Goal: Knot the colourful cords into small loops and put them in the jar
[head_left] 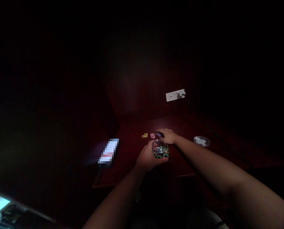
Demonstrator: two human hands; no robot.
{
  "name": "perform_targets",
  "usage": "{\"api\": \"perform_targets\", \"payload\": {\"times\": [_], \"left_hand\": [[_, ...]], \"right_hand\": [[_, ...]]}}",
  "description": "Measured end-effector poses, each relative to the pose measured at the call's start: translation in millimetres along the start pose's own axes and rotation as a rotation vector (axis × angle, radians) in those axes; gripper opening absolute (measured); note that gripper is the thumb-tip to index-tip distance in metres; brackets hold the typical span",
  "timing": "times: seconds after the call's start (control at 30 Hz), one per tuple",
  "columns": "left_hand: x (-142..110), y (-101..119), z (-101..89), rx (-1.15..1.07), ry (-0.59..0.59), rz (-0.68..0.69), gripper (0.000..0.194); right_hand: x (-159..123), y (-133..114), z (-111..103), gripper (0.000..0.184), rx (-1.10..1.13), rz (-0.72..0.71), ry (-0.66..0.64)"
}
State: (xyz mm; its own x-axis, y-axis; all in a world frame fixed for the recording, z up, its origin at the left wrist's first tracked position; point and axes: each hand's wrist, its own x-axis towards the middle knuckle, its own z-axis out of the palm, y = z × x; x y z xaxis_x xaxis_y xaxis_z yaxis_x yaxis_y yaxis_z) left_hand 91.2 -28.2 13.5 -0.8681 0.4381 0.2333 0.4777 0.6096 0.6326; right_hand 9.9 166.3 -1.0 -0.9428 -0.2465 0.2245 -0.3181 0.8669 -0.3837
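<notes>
My left hand (147, 156) is wrapped around a clear round tub (160, 147) that holds several small ring-shaped bands, many of them green, some pinkish. Just beyond it, my right hand (168, 135) reaches down to a small pile of purple bands (159, 135) on the table. Its fingers are stretched out over that pile and look apart; whether they touch a band is hard to make out. To the left of the purple pile lie a pink pile of bands (152, 135) and a yellow one (145, 135), in a row.
The dark reddish table (130, 152) meets a wall with a white socket panel (175, 95), a plug in it. A lit phone (108, 152) lies at the left. Right of my right forearm is a clear round lid (201, 141); a dark cable (218, 136) runs behind it.
</notes>
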Motion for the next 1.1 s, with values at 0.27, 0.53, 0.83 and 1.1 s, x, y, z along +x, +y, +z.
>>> {"api": "perform_targets", "payload": {"times": [0.27,0.53,0.83,1.1], "left_hand": [[2,4,0.0,-0.021,-0.011,0.002,0.083],[1,8,-0.8,-0.02,-0.01,-0.013,0.082],[1,2,3.0,0.002,0.005,-0.03,0.086],[1,-2,2.7,0.041,0.007,0.025,0.084]], "right_hand": [[1,6,3,0.037,-0.067,-0.034,0.013],[-2,3,-5,0.025,-0.147,-0.019,0.03],[-8,-1,-6,0.022,-0.121,0.009,0.047],[-10,7,-9,0.027,-0.028,0.053,0.07]]}}
